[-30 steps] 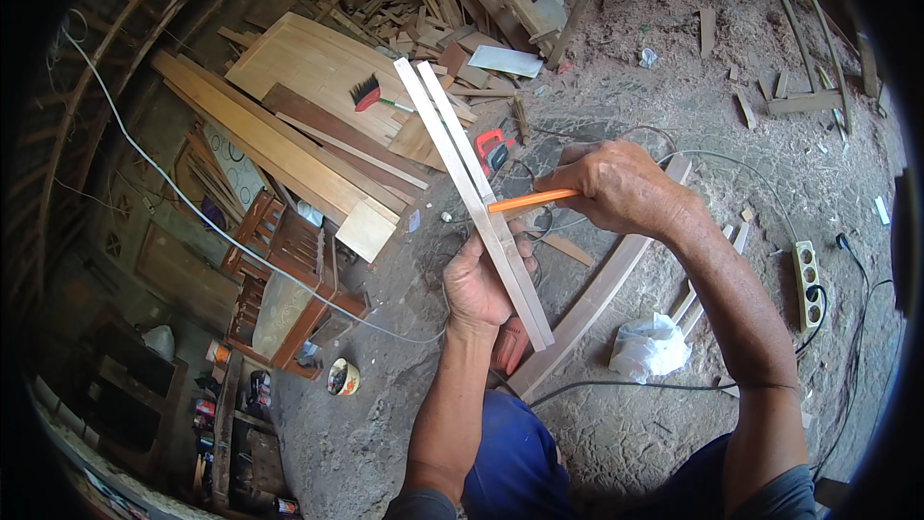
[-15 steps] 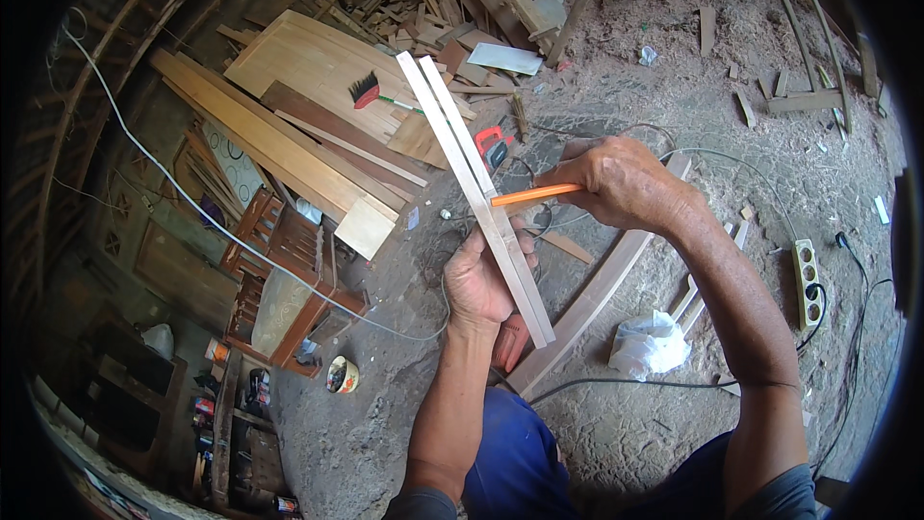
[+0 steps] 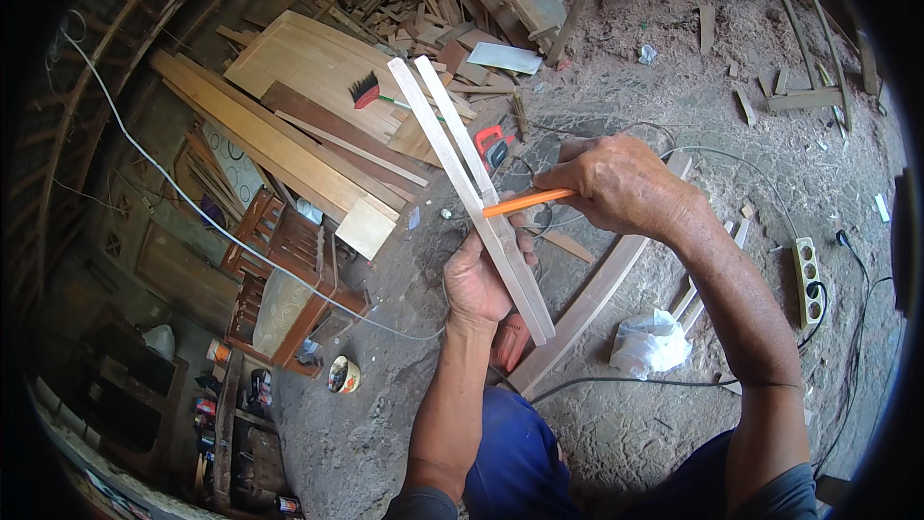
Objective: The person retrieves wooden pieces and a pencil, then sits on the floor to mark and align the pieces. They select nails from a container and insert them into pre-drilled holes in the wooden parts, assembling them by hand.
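My left hand (image 3: pixel 476 284) is closed around two pale wooden strips, held slanting up and away in front of me. The left strip (image 3: pixel 433 140) and the right strip (image 3: pixel 452 116) meet near my fingers and splay apart toward their far ends. An orange pencil (image 3: pixel 527 201) is gripped in my right hand (image 3: pixel 626 183). Its left end touches the strips just above my left fingers, at the bottom of the gap; the exact tip is hard to make out. My left fingertips are partly hidden behind the wood.
Below lie a long plank (image 3: pixel 587 313), a red tool (image 3: pixel 510 340) and a white plastic bag (image 3: pixel 652 342). Farther off are a red-and-black tool (image 3: pixel 493 148), a brush (image 3: pixel 365 90) and stacked boards (image 3: pixel 298 67). A power strip (image 3: pixel 808 279) with cables lies right.
The far ends of the two strips have spread wider apart. The pencil's left end has shifted slightly left and down. Both hands stay almost in place.
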`<state>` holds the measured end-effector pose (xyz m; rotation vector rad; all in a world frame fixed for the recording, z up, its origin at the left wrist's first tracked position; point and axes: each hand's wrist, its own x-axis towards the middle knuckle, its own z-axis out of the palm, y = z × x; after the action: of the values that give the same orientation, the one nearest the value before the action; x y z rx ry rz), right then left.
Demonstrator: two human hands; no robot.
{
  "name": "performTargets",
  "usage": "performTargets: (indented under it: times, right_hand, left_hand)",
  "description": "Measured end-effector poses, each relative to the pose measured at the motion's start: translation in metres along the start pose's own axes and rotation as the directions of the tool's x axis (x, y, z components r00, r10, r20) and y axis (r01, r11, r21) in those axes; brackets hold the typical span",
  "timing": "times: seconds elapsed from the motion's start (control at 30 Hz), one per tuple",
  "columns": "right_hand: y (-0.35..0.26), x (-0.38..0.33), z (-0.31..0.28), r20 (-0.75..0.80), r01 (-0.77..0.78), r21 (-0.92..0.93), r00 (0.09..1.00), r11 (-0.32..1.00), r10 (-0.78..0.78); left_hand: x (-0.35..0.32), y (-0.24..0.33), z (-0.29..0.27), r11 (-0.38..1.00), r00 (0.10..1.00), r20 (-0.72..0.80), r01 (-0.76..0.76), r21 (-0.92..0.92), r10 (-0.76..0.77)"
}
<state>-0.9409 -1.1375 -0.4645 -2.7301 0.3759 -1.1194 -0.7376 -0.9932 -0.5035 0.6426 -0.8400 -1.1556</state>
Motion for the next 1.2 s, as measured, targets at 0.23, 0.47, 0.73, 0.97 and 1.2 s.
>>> performTargets:
  times: [0.23, 0.47, 0.73, 0.97, 1.2]
  right_hand:
    - [0.002, 0.001, 0.0, 0.052, -0.049, -0.026, 0.997, 0.998, 0.05]
    - [0.006, 0.001, 0.003, 0.079, -0.077, -0.016, 0.994, 0.997, 0.078]
    - [0.005, 0.0, 0.002, 0.075, -0.071, 0.013, 0.995, 0.997, 0.07]
    - [0.0, 0.001, 0.006, 0.056, -0.044, -0.023, 0.997, 0.999, 0.045]
    - [0.001, 0.001, 0.005, 0.06, -0.036, 0.061, 0.998, 0.997, 0.032]
  left_hand:
    - [0.002, -0.005, 0.005, 0.975, 0.988, -0.125, -0.058, 0.217, 0.086]
    - [0.005, -0.014, 0.003, 0.936, 0.949, -0.272, -0.058, 0.346, 0.159]
    - [-0.001, -0.009, 0.003, 0.865, 0.969, -0.139, -0.112, 0.488, 0.204]
    - [-0.003, -0.006, 0.01, 0.861, 0.969, -0.133, -0.117, 0.494, 0.207]
    - [-0.003, -0.003, 0.009, 0.877, 0.973, -0.13, -0.108, 0.468, 0.189]
